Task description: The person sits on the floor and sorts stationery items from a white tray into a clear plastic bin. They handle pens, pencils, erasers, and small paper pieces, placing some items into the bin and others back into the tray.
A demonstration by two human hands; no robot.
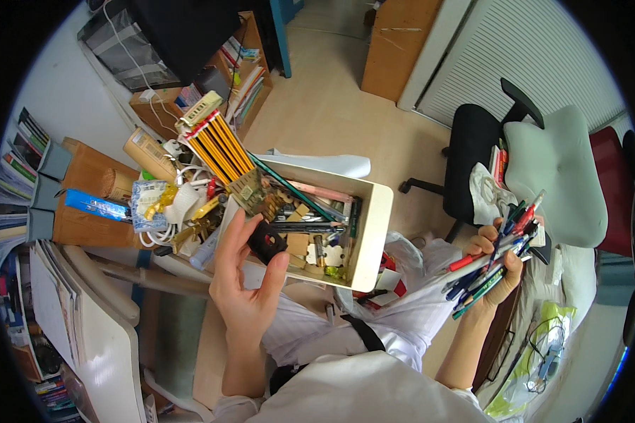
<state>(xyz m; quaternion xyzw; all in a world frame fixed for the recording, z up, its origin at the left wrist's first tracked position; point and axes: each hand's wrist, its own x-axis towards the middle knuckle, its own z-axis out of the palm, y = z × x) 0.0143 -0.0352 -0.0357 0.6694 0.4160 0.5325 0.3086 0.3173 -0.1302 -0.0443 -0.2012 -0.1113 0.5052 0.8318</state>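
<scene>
My left hand (246,277) pinches a small black object (267,242) with a round hole, perhaps a pencil sharpener, between thumb and fingers. It is held over the near side of a cream drawer-like box (382,238). Inside the box lie pencils, wooden blocks (297,244), a dark green pencil (296,185) and other small items. My right hand (495,264) grips a thick bundle of pens and pencils (487,269), well to the right of the box. A pack of yellow-and-black striped pencils (222,143) leans at the box's far left corner.
Left of the box are a heap of cables and small packets (182,206), a blue packet (95,204) and a tan bottle (148,153). A clear plastic bag (402,248) with red and white scraps sits between my legs. An office chair (471,158) stands at the right.
</scene>
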